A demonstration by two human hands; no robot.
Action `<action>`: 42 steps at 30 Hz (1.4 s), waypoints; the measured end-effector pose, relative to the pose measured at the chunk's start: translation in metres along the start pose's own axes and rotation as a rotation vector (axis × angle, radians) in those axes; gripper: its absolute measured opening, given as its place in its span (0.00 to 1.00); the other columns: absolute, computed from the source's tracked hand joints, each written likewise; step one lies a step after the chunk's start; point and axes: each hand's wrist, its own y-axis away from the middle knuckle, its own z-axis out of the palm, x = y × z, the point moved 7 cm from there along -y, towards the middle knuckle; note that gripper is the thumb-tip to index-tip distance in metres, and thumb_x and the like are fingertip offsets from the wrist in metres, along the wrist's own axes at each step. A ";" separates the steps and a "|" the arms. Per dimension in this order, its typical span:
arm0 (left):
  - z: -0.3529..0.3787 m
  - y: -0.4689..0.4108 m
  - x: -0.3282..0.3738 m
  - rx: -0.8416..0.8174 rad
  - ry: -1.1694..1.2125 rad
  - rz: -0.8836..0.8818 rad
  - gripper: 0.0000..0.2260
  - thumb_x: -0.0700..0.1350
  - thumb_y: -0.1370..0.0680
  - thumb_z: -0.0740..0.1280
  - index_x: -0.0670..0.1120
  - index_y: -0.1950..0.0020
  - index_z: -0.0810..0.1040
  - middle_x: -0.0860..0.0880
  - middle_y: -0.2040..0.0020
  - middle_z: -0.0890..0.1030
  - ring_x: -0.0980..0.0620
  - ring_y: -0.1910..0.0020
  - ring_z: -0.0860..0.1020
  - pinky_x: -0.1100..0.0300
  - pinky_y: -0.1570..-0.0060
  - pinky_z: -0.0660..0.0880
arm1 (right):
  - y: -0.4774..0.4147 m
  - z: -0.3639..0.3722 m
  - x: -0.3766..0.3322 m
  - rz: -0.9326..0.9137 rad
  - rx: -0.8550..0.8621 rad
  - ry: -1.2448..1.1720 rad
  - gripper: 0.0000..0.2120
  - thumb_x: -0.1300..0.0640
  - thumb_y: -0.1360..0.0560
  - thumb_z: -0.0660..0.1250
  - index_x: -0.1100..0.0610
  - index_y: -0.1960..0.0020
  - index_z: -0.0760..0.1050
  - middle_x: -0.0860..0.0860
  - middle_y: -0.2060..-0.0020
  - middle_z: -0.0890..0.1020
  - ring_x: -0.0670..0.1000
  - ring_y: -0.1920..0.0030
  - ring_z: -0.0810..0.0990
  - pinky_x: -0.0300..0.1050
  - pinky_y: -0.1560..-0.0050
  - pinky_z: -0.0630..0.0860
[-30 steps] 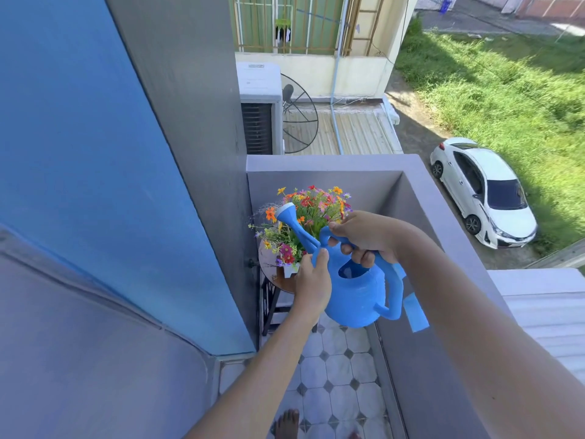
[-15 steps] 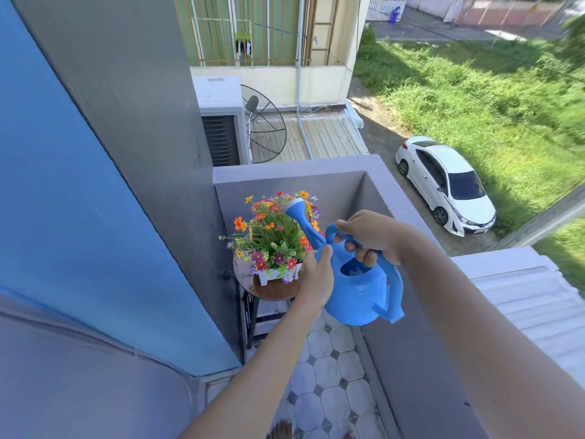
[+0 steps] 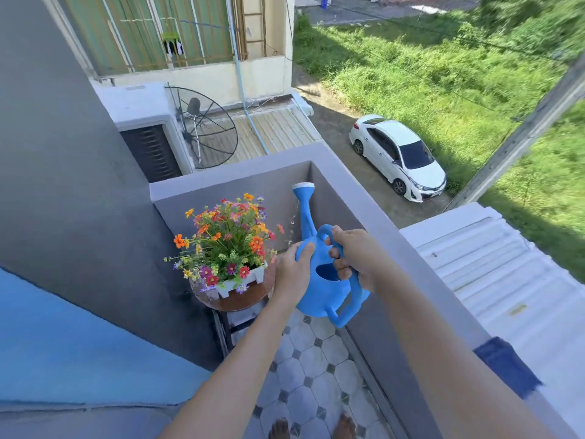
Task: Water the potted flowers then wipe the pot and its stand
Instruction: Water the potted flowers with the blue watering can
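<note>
A blue watering can [image 3: 323,289] is held upright to the right of the flowers, its spout pointing up with a few drops falling from it. My right hand [image 3: 351,255] grips the can's top handle. My left hand [image 3: 292,274] presses against the can's left side. The colourful flowers [image 3: 226,239] stand in a small white pot [image 3: 240,280]. The pot rests on a round brown stand [image 3: 234,301] with dark legs, in the balcony's far left corner.
A grey parapet wall [image 3: 364,204] bounds the balcony at the far end and on the right. A grey and blue wall [image 3: 79,217] rises at the left. Tiled floor [image 3: 310,381] and my bare feet lie below. A blue cloth [image 3: 506,365] lies on the parapet.
The can has swung right and tipped back upright, so its spout moved off the flowers and now points up. Both hands kept their hold. The view shifted left.
</note>
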 end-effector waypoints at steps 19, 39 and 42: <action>0.295 -0.007 0.007 -0.753 -0.141 0.063 0.15 0.59 0.23 0.65 0.58 0.40 0.82 0.56 0.47 0.86 0.53 0.44 0.82 0.47 0.34 0.74 | 0.036 -0.240 0.107 0.014 0.680 -0.869 0.11 0.53 0.15 0.56 0.58 0.52 0.70 0.52 0.68 0.68 0.47 0.77 0.62 0.40 0.76 0.61; 0.384 -0.034 -0.018 -0.703 -0.146 -0.019 0.19 0.53 0.19 0.65 0.51 0.29 0.74 0.52 0.41 0.84 0.56 0.40 0.81 0.60 0.40 0.76 | -0.008 -0.298 0.148 0.075 0.486 -1.280 0.08 0.55 0.14 0.56 0.58 0.49 0.68 0.54 0.69 0.71 0.52 0.72 0.73 0.47 0.65 0.73; 0.383 -0.033 -0.024 -0.694 -0.148 -0.032 0.18 0.53 0.19 0.66 0.53 0.30 0.74 0.52 0.39 0.83 0.53 0.39 0.80 0.52 0.36 0.76 | -0.002 -0.303 0.150 0.067 0.384 -1.088 0.07 0.57 0.15 0.59 0.60 0.43 0.71 0.56 0.65 0.77 0.57 0.62 0.79 0.51 0.58 0.81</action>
